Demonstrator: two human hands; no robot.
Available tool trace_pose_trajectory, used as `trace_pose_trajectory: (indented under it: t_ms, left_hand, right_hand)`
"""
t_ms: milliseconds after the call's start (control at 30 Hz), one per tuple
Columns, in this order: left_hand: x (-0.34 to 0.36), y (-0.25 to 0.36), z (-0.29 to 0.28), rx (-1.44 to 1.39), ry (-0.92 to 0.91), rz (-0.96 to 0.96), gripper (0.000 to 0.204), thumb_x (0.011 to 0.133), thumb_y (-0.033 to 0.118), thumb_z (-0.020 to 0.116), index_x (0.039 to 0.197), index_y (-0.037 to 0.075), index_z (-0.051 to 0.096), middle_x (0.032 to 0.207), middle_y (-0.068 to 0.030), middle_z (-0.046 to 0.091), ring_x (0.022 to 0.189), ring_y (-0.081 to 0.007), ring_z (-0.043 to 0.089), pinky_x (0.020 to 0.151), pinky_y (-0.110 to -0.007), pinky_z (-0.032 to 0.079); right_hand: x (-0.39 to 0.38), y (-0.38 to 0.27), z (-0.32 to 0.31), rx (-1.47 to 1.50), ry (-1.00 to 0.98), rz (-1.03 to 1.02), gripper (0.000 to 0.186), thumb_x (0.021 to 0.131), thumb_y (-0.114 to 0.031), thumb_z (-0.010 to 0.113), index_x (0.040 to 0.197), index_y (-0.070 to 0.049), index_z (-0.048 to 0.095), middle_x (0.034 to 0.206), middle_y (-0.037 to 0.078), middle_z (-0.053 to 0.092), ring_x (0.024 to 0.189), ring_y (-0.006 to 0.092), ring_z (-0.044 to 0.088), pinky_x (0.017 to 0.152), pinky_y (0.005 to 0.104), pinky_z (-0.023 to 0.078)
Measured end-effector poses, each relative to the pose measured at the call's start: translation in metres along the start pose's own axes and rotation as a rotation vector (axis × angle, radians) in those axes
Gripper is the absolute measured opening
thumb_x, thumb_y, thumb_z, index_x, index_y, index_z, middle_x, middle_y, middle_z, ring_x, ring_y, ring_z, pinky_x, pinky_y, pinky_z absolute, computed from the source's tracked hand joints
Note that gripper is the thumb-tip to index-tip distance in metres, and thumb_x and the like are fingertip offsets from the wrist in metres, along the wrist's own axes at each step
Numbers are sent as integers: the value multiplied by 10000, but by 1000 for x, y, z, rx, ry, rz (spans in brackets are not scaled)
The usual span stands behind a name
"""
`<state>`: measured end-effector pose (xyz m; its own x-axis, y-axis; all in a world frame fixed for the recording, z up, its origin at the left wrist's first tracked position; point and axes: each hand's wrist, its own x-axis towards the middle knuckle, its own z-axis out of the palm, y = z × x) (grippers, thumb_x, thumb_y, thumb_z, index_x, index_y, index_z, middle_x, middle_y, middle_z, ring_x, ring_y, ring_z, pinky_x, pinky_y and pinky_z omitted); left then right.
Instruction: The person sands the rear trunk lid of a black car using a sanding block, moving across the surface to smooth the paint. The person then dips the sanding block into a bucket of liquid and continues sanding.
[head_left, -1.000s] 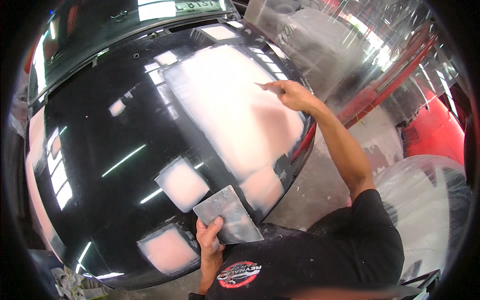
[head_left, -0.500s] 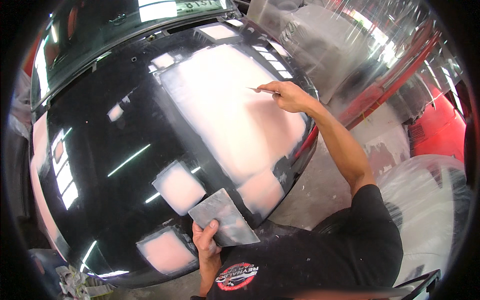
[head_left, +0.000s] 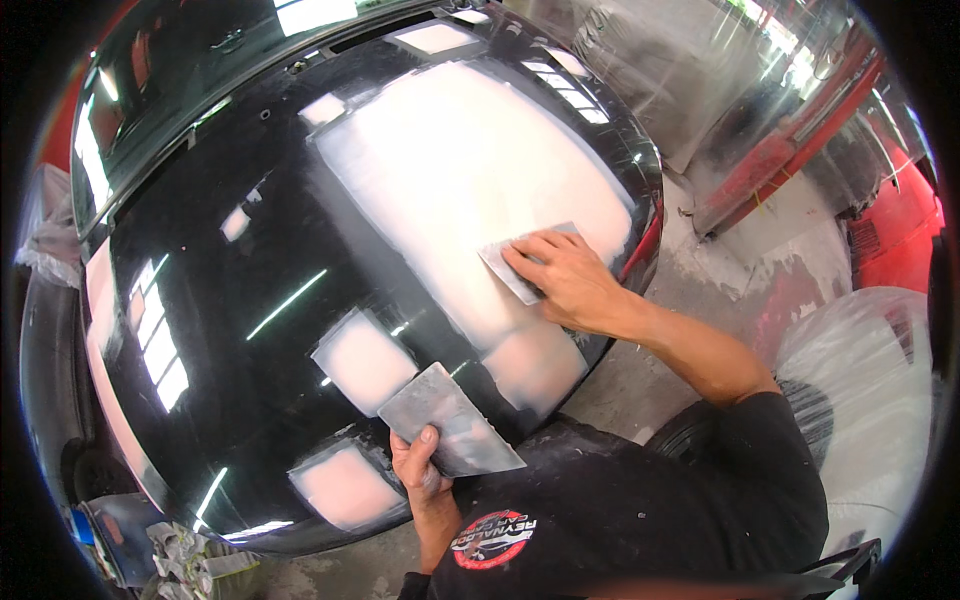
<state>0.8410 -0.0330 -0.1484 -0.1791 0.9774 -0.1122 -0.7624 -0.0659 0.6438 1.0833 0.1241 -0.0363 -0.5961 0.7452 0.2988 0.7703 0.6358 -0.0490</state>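
Observation:
My right hand (head_left: 575, 285) is closed on a thin grey rectangular scraper (head_left: 512, 270), fingers spread along it as it lies flat over the large pale filler patch (head_left: 430, 150) of a glossy black car hood (head_left: 220, 300). My left hand (head_left: 420, 470) grips a grey square plate with smeared residue (head_left: 455, 425) by its near left edge, in front of my body. Smaller pale pink and white patches (head_left: 345, 485) dot the hood, one (head_left: 362, 360) just beyond the plate and another (head_left: 535, 365) below my right hand.
The windshield (head_left: 180, 55) is at the back of the hood. A red metal post (head_left: 760, 170) and plastic-covered shapes (head_left: 850, 410) stand at the right, with a red panel (head_left: 890, 230) beyond and concrete floor (head_left: 705, 270) between. Crumpled paper (head_left: 195, 560) lies at the lower left.
My right hand has moved down toward me from the upper part of the big patch, and the scraper now lies much flatter. My left hand still holds the plate.

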Motion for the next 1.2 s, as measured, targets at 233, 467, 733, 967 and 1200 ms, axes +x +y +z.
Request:
trace_pose_trajectory:
  t_ms: [233, 467, 733, 967, 1200]
  left_hand:
    - [1, 2, 3, -18, -61, -28, 529, 838, 89, 632, 1321, -40, 456, 1168, -191, 629, 1001, -297, 668, 864, -430, 567]
    - [1, 5, 5, -17, -87, -64, 524, 834, 93, 639, 1313, -43, 479, 1173, -187, 641, 1025, -287, 663, 893, -420, 547]
    - [0, 2, 2, 31, -35, -64, 546, 827, 97, 635, 1326, -44, 466, 1177, -216, 631, 964, -332, 677, 814, -470, 585]
    - [-2, -1, -1, -17, -68, -85, 530, 833, 93, 626, 1320, -45, 470, 1164, -216, 634, 945, -334, 683, 793, -483, 591]
    - [1, 3, 1, 18, -94, -84, 522, 831, 111, 638, 1303, -45, 478, 1143, -205, 642, 983, -315, 674, 839, -453, 572]
  right_hand:
    - [64, 55, 3, 68, -34, 260, 553, 758, 33, 493, 1301, -13, 586, 1303, 176, 594, 1185, 350, 569, 1024, 422, 441]
    - [109, 53, -4, 84, -309, 349, 472, 759, -11, 492, 1202, -7, 653, 1180, 215, 648, 1108, 375, 610, 949, 439, 475]
    - [10, -10, 0, 82, -211, 77, 436, 756, -124, 635, 1189, -75, 621, 1183, 153, 631, 1070, 354, 607, 877, 487, 479]
    - [-31, -23, -33, 100, -327, 74, 586, 677, 39, 615, 1258, -38, 613, 1220, 181, 634, 1134, 362, 596, 981, 439, 466]
    - [67, 50, -3, -34, -63, 241, 536, 778, 1, 559, 1313, -18, 567, 1283, 195, 592, 1175, 363, 564, 993, 437, 454]
